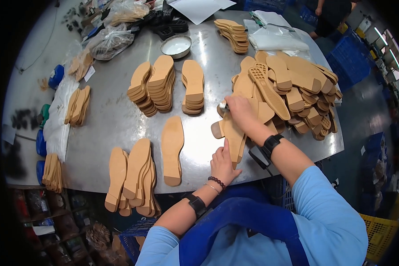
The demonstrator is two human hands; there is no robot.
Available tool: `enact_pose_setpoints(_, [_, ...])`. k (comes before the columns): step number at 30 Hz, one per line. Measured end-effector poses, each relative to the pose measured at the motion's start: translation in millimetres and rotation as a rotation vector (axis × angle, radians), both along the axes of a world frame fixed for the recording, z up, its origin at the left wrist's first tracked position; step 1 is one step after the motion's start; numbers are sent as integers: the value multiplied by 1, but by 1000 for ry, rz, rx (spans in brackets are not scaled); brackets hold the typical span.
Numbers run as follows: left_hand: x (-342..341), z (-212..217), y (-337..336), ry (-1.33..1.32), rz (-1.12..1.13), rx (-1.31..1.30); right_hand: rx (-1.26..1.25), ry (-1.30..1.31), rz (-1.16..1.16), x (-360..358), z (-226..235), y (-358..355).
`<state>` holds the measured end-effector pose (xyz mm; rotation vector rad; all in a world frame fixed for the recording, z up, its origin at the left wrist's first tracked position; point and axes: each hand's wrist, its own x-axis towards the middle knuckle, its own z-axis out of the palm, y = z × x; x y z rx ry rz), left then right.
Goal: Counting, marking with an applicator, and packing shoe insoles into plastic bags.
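On the near right of the steel desk, a tan shoe sole lies just left of the loose heap of soles. My left hand is open, fingers spread by its near end; my right hand curls, pinching a small white piece over the far end. The sole looks light, firm yet slightly flexible, hardly fragile, perhaps slippery on its smooth face; its side edges at the waist should give the best hold.
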<state>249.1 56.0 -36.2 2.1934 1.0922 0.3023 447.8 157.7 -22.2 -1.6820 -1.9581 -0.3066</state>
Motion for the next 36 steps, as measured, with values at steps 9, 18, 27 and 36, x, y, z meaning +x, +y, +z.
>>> enact_pose_setpoints(9, [-18, -21, 7, -294, 30, -25, -268, 442, 108, -51, -4, -148])
enact_pose_setpoints(18, [-46, 38, 67, -500, -22, 234, 30, 399, -416, 38, 57, -65])
enact_pose_setpoints(27, [3, 42, 244, 334, 257, 558, -50, 669, -391, 8, 34, -107])
enact_pose_setpoints(36, [14, -13, 59, -220, 24, 44, -52, -92, 107, 2, -1, -84])
